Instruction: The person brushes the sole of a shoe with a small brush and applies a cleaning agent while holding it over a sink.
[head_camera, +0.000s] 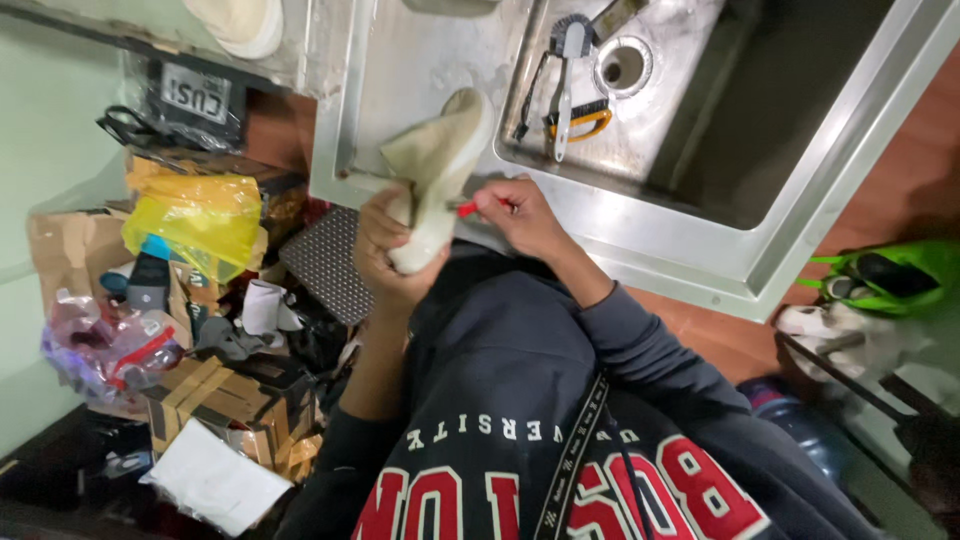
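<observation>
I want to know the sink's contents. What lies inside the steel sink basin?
Inside the steel sink basin lie a grey-bristled brush, an orange-handled brush and the round drain hole. The basin's far part is dark shadow, so anything there cannot be seen.

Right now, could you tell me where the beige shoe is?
In the head view, the beige shoe is left of centre, held in the left hand at the sink's front-left edge, beside the right hand.
</observation>
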